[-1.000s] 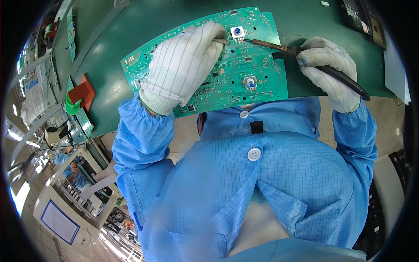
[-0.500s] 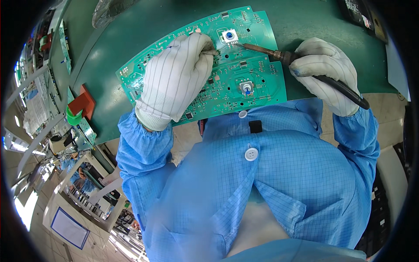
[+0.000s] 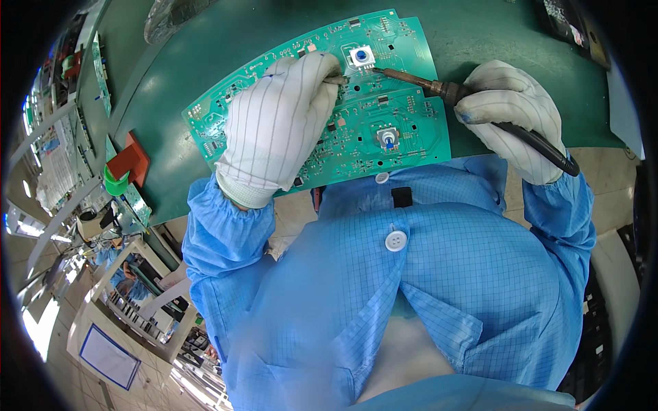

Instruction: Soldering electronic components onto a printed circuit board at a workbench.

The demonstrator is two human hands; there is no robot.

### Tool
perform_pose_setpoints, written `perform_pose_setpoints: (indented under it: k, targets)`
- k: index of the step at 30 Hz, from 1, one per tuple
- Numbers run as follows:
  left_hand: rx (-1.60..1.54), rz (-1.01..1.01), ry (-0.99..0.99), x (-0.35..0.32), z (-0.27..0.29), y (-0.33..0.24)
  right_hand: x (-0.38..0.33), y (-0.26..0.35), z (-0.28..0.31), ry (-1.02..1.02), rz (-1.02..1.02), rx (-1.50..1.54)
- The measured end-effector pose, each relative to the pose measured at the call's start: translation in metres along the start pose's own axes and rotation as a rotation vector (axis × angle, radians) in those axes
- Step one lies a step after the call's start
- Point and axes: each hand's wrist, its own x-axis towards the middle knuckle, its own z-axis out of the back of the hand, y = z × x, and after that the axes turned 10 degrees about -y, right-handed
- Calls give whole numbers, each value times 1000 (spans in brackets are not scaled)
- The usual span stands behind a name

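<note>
Green and glossy, a fan-shaped circuit board [image 3: 356, 113] lies at the near edge of the smooth bench [image 3: 500, 34], its long axis slanting up rightward. The left hand [image 3: 281, 123], nearer, gloved in striped white fabric, rests curled over it; whether its pinched fingertips hold anything, I cannot tell. The right hand [image 3: 507, 116], wrapped round a soldering iron [image 3: 447, 91], aims its slim metal tip leftward, just beside the square, blue-centred knob [image 3: 361, 57].
</note>
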Motion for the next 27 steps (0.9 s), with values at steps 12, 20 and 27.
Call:
perform_pose_setpoints:
  k: [12, 20, 27]
  targets:
    - [-59, 107, -11, 3, -1, -2, 2, -3, 3, 63, 33, -24]
    - [-51, 99, -29, 2, -3, -2, 3, -1, 1, 66, 70, -53]
    - [-28, 92, -19, 4, -3, -3, 3, -6, 2, 69, 112, -79]
